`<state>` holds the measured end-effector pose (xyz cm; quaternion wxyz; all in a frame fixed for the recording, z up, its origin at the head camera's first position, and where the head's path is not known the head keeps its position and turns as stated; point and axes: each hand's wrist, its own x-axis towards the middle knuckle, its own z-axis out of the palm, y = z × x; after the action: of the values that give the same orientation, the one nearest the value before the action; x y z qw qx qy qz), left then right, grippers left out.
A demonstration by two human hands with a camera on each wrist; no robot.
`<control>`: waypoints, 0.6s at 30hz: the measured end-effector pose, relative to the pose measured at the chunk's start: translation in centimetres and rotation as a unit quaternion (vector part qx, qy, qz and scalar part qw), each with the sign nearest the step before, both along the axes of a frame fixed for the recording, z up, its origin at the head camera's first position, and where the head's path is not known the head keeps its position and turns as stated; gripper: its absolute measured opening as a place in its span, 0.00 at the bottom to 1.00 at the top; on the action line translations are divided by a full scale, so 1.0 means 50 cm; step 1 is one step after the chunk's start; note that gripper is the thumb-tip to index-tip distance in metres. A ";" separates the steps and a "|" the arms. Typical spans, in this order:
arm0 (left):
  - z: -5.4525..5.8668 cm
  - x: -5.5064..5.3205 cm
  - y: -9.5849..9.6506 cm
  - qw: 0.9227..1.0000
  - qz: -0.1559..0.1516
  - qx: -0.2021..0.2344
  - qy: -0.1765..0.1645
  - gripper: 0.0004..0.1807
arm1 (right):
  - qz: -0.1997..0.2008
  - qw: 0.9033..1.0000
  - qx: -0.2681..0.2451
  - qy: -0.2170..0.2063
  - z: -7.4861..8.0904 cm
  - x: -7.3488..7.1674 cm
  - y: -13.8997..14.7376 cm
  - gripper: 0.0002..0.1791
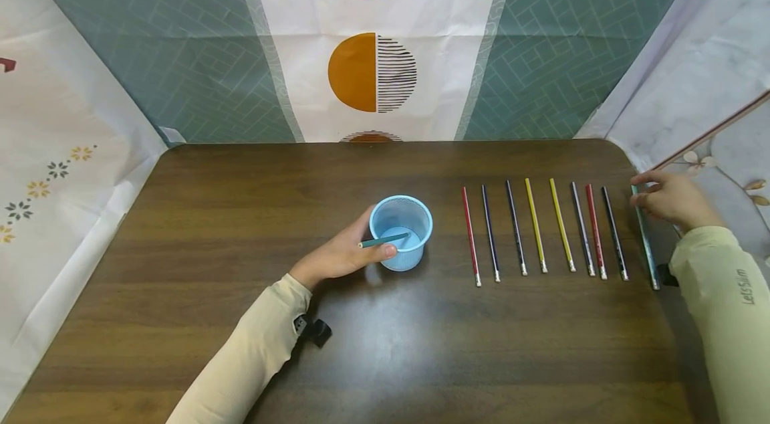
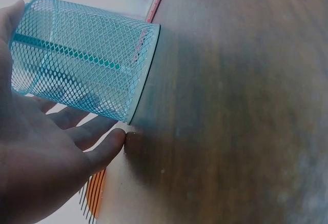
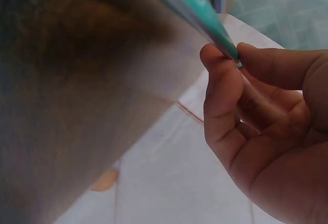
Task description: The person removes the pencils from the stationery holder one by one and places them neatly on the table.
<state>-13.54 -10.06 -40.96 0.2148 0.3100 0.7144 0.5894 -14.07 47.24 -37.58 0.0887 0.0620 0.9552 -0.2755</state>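
Note:
My left hand (image 1: 339,253) holds a light blue mesh pencil cup (image 1: 415,257) around its side, thumb in front. The cup stands upright on the table. One dark green pencil (image 1: 380,241) leans inside it, its end over the rim near my thumb. In the left wrist view, the hand (image 2: 51,147) curves along the mesh cup (image 2: 92,55). At the table's right edge, my right hand (image 1: 676,200) pinches the far end of a teal pencil (image 1: 646,243). The right wrist view shows thumb and index finger of that hand (image 3: 261,126) on the pencil's tip (image 3: 228,47).
Left of the teal pencil lies a row of several pencils, among them a red one (image 1: 471,237), a yellow one (image 1: 562,225) and a dark one (image 1: 615,233), eraser ends toward me. The brown wooden table (image 1: 240,210) meets patterned cloth (image 1: 198,76) at the back and sides.

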 end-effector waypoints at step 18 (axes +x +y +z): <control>0.006 -0.003 0.000 1.000 0.008 -0.022 0.004 0.44 | 0.037 0.998 0.021 -0.037 -0.021 -0.044 -0.004 0.19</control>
<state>-13.67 -10.05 -40.67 0.2142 0.3019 0.7304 0.5740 -16.29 47.06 -38.63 0.1325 0.0381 0.9585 -0.2494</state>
